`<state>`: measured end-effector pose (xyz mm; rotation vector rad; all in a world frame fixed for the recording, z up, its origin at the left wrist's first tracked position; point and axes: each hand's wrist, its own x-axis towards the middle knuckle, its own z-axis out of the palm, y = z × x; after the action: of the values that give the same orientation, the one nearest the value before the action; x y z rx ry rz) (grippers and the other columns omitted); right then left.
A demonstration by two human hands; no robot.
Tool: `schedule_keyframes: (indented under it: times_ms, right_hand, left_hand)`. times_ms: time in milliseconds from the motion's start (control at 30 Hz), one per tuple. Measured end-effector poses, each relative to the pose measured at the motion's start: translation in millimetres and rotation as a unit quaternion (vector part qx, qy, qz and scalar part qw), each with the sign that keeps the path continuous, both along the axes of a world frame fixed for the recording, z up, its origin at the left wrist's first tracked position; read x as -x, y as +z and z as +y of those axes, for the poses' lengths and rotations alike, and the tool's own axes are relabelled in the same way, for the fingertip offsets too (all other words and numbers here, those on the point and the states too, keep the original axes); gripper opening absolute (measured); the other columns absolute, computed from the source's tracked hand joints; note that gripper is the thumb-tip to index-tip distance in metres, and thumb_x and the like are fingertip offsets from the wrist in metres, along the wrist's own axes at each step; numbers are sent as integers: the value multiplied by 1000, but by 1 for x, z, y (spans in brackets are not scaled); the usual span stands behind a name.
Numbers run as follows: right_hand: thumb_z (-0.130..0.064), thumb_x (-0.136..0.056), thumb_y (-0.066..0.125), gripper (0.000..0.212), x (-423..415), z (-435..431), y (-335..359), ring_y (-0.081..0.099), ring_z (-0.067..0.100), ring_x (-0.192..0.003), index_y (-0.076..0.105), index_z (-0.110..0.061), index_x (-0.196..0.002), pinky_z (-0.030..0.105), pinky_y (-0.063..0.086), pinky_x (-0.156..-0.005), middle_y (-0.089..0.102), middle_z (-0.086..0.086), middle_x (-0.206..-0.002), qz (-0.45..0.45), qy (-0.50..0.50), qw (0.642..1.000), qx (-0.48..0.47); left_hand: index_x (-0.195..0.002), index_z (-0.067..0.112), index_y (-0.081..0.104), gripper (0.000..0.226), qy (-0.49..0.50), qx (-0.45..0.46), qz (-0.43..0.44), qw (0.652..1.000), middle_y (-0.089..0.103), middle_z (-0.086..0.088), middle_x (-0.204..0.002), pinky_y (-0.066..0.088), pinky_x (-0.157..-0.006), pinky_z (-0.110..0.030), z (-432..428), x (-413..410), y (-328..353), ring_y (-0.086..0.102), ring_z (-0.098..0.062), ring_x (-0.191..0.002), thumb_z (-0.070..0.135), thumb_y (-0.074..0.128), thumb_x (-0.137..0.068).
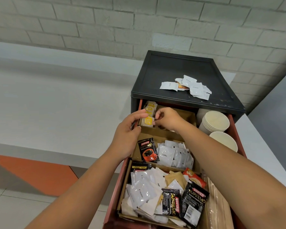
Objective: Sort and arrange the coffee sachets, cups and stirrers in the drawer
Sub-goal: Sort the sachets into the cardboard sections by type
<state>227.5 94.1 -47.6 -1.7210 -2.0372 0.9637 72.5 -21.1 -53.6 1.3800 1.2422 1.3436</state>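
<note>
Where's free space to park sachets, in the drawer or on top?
Free: cabinet top left of the Cream sachets; white counter beside it; back-compartment floor between right hand, at the yellow-tabbed sachets, and paper cup stack. Crowded: front compartment, heaped with mixed sachets; middle compartment mostly full.

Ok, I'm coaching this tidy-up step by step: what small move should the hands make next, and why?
Probably squeeze the yellow-tagged sachets into one snug upright row. The left hand presses their left side with straight fingers, the right hand pinches at their right edge, and they stand loosely fanned in the back compartment of the drawer.
</note>
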Motion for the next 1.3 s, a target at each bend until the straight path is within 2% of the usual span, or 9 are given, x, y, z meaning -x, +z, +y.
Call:
schedule_keyframes:
  times_ms: [167,367,533,700,867,933,1067,1200,1300]
  right_hand:
    - [-11,-85,72,7,4,0,-1,57,15,-93,70,-17,-83,29,49,-84,63,-1,-94,-37,44,998,26]
    - [-11,-84,72,8,19,9,-10,59,14,-95,72,-19,-80,32,50,-91,68,-1,-94,-47,28,998,23]
    - [-13,-84,74,18,29,12,-21,59,14,-96,67,-23,-70,27,46,-84,67,-2,-95,-59,-8,998,3]
    - [-19,-84,74,2,23,8,-14,57,13,-96,73,-21,-84,27,45,-82,67,-3,-96,-55,7,998,4]
    - [-23,-88,70,21,4,-12,9,59,15,-104,72,-18,-108,31,48,-93,67,-1,-108,-46,35,998,-30]
    - [-24,-89,68,27,-7,-26,19,59,13,-105,69,-19,-116,32,49,-95,67,-3,-113,-52,49,997,-44]
    - [-26,-88,70,28,-33,-66,34,58,6,-98,69,-23,-115,20,45,-82,64,-10,-105,-48,89,993,-61]
    - [-30,-86,71,28,-59,-113,35,61,0,-93,68,-26,-114,21,50,-82,66,-13,-106,-76,117,990,-30]
    - [-37,-86,70,32,-72,-141,27,61,3,-94,66,-27,-116,28,52,-85,65,-13,-110,-146,151,977,-22]
  left_hand:
    - [-109,37,64,50,-1,-1,-1,1000,53,27,-128,45,-85,-5,-1,-1,2,48,19,-114,-7,44,-97]
    - [-113,34,64,49,8,4,14,1000,53,26,-131,42,-110,-29,0,-1,0,46,1,-130,-7,44,-96]
    - [-112,35,65,51,10,6,11,1000,54,24,-132,40,-112,-29,-1,-1,0,45,1,-130,-8,44,-95]
    - [-111,36,65,51,7,8,10,1000,54,23,-133,42,-111,-31,0,0,-1,46,0,-131,-8,45,-95]
    - [-111,39,63,50,4,4,24,1000,52,28,-129,42,-107,-24,1,0,0,47,2,-127,-6,46,-96]
    - [-111,39,63,48,4,1,28,1000,52,29,-127,42,-100,-15,0,0,1,48,5,-122,-4,46,-97]
    - [-111,36,63,46,3,-6,16,1000,52,24,-129,44,-88,-4,-1,0,2,49,7,-118,-4,46,-98]
    - [-112,35,64,48,12,-5,9,1000,53,21,-130,44,-99,-14,0,-1,2,49,3,-121,-7,45,-97]
    - [-116,31,63,47,11,0,13,1000,53,22,-129,44,-103,-18,-1,-1,2,49,10,-116,-8,44,-97]
